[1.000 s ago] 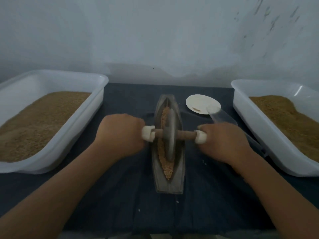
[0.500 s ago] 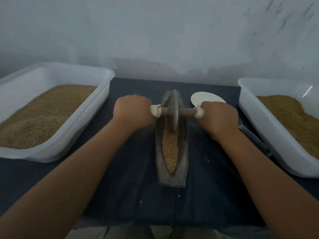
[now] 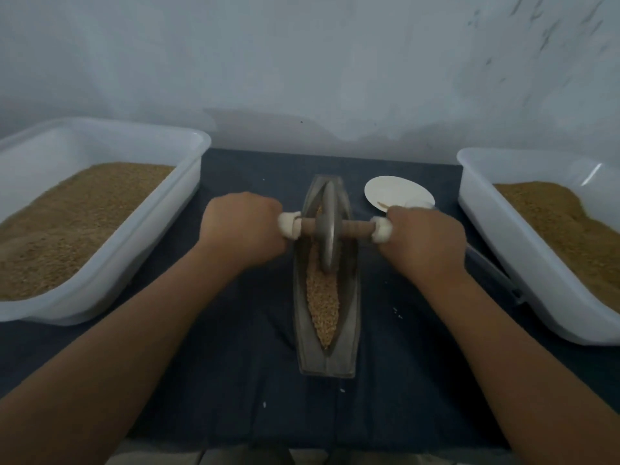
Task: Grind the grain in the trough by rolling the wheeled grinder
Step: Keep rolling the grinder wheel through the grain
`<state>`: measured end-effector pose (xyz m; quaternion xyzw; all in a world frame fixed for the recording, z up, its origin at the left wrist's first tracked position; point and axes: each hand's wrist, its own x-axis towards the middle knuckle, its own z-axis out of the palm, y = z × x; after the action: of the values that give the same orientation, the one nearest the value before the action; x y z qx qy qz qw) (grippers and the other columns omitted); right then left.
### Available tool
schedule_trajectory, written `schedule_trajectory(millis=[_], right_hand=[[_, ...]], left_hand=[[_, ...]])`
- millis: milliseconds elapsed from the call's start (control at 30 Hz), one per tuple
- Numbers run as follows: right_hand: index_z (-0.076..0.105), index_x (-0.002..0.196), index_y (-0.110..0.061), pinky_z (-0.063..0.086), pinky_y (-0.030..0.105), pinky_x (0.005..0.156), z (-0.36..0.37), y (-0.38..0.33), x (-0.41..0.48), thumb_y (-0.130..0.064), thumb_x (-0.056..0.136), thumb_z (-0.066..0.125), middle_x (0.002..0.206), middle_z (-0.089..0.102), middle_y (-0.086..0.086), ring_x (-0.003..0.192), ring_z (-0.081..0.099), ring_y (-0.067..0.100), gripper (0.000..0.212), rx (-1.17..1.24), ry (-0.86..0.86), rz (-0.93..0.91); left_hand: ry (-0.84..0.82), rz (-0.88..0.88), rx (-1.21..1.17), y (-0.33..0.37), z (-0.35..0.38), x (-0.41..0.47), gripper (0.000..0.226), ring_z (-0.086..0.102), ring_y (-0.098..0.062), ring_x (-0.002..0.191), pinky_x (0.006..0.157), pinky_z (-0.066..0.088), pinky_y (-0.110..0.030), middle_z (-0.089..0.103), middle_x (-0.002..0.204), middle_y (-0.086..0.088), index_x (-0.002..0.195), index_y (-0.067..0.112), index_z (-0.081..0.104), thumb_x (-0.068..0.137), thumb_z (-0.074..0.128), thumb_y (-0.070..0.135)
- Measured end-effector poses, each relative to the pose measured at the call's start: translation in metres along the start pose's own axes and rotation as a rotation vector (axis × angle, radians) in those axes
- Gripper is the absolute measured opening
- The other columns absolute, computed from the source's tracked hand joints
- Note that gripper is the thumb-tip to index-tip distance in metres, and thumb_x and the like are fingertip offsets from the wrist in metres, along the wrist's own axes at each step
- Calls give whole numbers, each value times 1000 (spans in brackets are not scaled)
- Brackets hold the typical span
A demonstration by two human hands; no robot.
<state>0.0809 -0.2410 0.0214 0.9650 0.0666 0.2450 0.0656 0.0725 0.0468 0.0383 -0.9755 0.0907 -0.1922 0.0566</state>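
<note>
A boat-shaped grey trough (image 3: 350, 317) lies lengthwise in the middle of the dark cloth, holding a strip of tan grain (image 3: 322, 303). The wheeled grinder (image 3: 327, 229), a grey disc on a wooden axle with white-wrapped ends, stands in the far half of the trough. My left hand (image 3: 243, 229) grips the left end of the axle and my right hand (image 3: 424, 239) grips the right end. Grain under the disc is hidden.
A large white tub of grain (image 3: 100, 290) sits at the left and another white tub (image 3: 523, 260) at the right. A small white plate (image 3: 399, 193) lies behind my right hand. A clear plastic item (image 3: 500, 273) lies along the right tub. A wall rises behind.
The grinder rolled from the trough's middle to its far end, then came back a little toward me. Both hands kept their grip on the axle.
</note>
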Motion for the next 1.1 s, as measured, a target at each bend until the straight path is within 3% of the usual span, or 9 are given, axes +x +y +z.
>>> schedule_trajectory(millis=[100, 200, 333, 467, 600, 733, 833, 1000, 1100], right_hand=[[52, 75, -27, 24, 28, 52, 11, 1, 21, -61, 98, 43, 67, 55, -7, 63, 52, 22, 42, 99, -109, 63], [54, 75, -29, 24, 28, 52, 1, 4, 7, -63, 97, 44, 65, 47, -12, 64, 51, 19, 41, 121, -152, 43], [54, 72, -36, 33, 27, 49, -27, 13, -38, -72, 83, 35, 59, 52, -15, 54, 42, -1, 43, 156, -192, -58], [51, 67, -33, 30, 26, 48, -40, 12, -44, -72, 77, 23, 56, 53, -13, 53, 45, 1, 49, 160, -206, -107], [50, 70, -29, 20, 28, 51, -17, 1, -4, -65, 94, 41, 60, 47, -9, 59, 50, 19, 44, 35, -59, -48], [63, 83, -24, 29, 31, 57, 3, -2, 26, -59, 100, 41, 69, 55, -6, 70, 58, 25, 45, 103, -124, 76], [58, 80, -26, 32, 31, 58, -2, -1, 11, -61, 98, 41, 67, 49, -8, 71, 55, 24, 42, 137, -147, 60], [47, 64, -31, 30, 26, 47, -38, 7, -39, -69, 87, 30, 53, 48, -11, 49, 44, 6, 47, 109, -96, -111], [41, 60, -29, 29, 25, 45, -46, 7, -46, -62, 88, 44, 50, 44, -9, 45, 41, 8, 43, 64, -65, -185]], left_hand=[[-3, -2, 3, 4, -3, 22, 30, 39, -14, 52, 52, 24, -26, 49, 63, 8, 66, 27, 49, 81, 55, 52], [-13, 17, 40, 7, -13, 11, 28, 42, -14, 52, 51, 28, -26, 51, 63, 8, 66, 27, 50, 84, 58, 47], [5, 108, 61, 1, -18, -41, 40, 36, -9, 49, 49, 24, -25, 43, 58, 11, 63, 32, 35, 78, 67, 51], [52, 119, 60, -5, -14, -57, 51, 33, -7, 43, 48, 18, -21, 36, 51, 12, 60, 34, 27, 71, 73, 53], [-18, -6, -6, -3, 3, -10, 34, 45, -11, 50, 49, 25, -24, 50, 58, 10, 64, 28, 50, 82, 58, 56], [9, -11, 9, 1, 6, 29, 35, 49, -18, 54, 53, 32, -26, 51, 61, 8, 63, 26, 52, 82, 56, 55], [11, 21, 45, 1, -2, 20, 30, 44, -15, 53, 52, 28, -25, 49, 62, 9, 64, 27, 49, 81, 56, 51], [4, 73, 31, -8, -8, -48, 36, 36, -5, 46, 47, 19, -22, 43, 53, 13, 61, 33, 42, 78, 58, 61], [27, 64, -15, -11, -6, -63, 37, 33, -1, 43, 46, 17, -20, 39, 48, 15, 58, 35, 40, 76, 50, 66]])
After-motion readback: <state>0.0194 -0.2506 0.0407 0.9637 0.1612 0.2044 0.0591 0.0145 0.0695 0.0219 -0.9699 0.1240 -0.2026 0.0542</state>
